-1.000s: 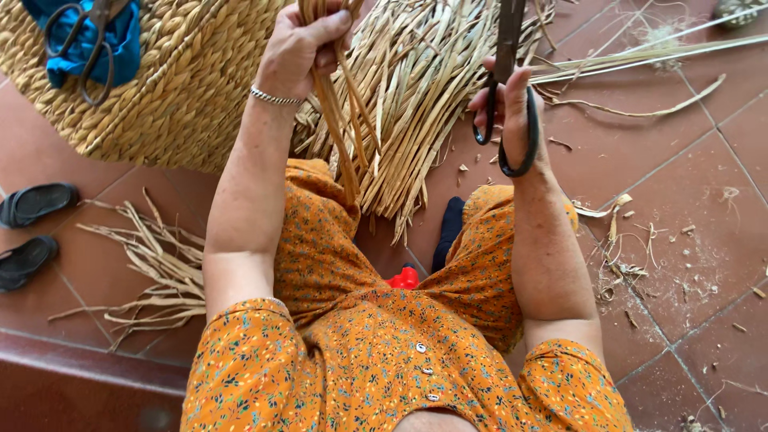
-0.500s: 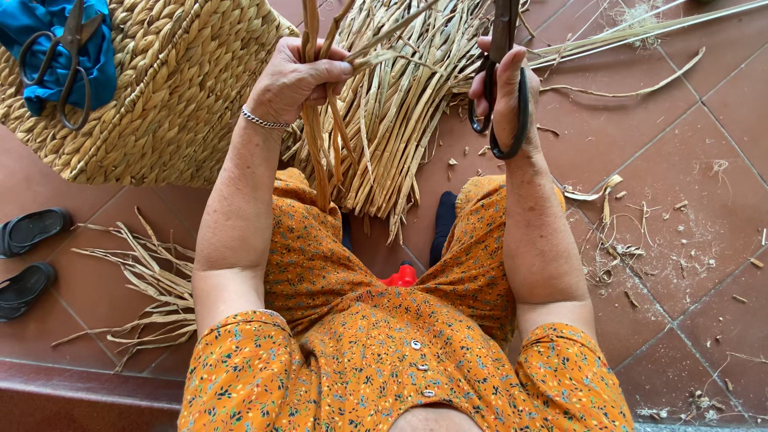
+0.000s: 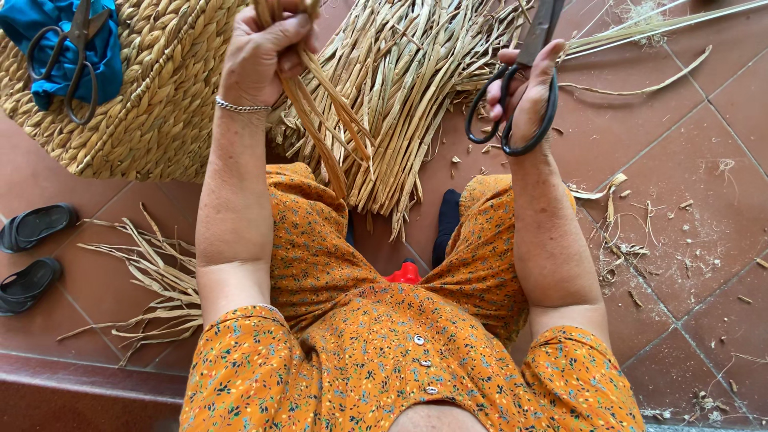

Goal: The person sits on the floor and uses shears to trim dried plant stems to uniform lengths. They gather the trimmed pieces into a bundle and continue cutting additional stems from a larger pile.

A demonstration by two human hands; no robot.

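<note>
My left hand [image 3: 264, 48] is raised and closed around a small bunch of dried reed strands [image 3: 324, 112] that hang down over my lap. A silver bracelet sits on that wrist. My right hand [image 3: 524, 84] holds a pair of large black scissors [image 3: 520, 88] by the loops, with the blades pointing up out of the frame. Between my hands lies a big bundle of dried reeds [image 3: 408, 88] on the floor in front of me.
A woven straw basket [image 3: 144, 104] lies at the upper left, with a blue cloth [image 3: 68, 36] and a second pair of scissors [image 3: 68, 56] on it. Two black sandals [image 3: 32, 256] sit at the left. Loose strands [image 3: 152, 280] and trimmings litter the red tiled floor [image 3: 688, 224].
Both hands have come nearer the camera and a little lower in view. My left hand still grips the strands, my right still holds the scissors.
</note>
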